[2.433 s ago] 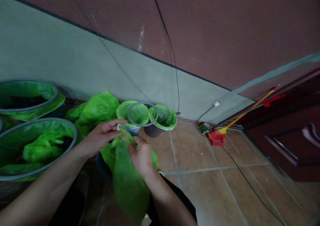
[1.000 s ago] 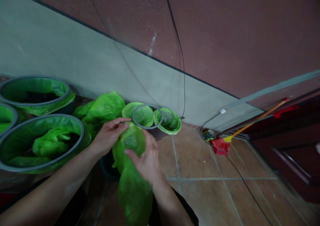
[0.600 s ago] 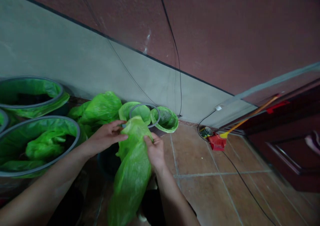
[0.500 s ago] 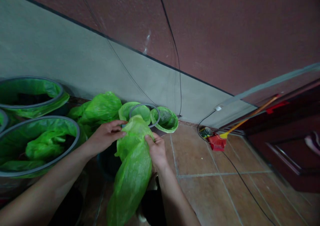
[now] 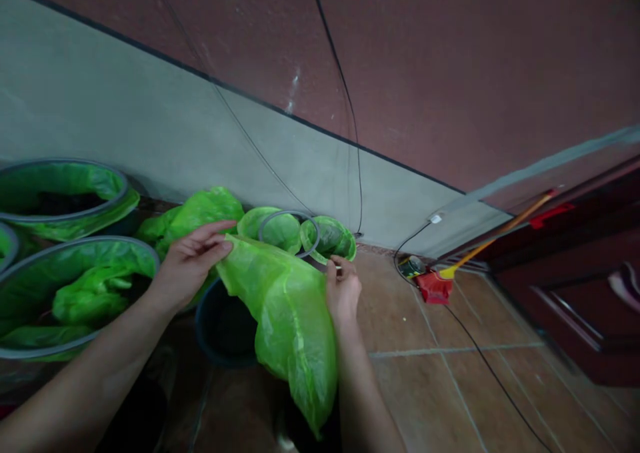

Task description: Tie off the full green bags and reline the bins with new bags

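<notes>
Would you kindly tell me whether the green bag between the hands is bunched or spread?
Spread: the green bag stretches between the left hand and right hand, its lower part hanging loose.

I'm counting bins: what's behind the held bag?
Part of a blue bin; farther back, two lined bins. The bag covers the blue bin's right side; anything else there can't be seen.

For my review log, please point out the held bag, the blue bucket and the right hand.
Held bag (image 5: 295,313): head view, middle of its hanging green film.
Blue bucket (image 5: 227,329): head view, its dark inside.
Right hand (image 5: 344,291): head view, back of the hand.
</notes>
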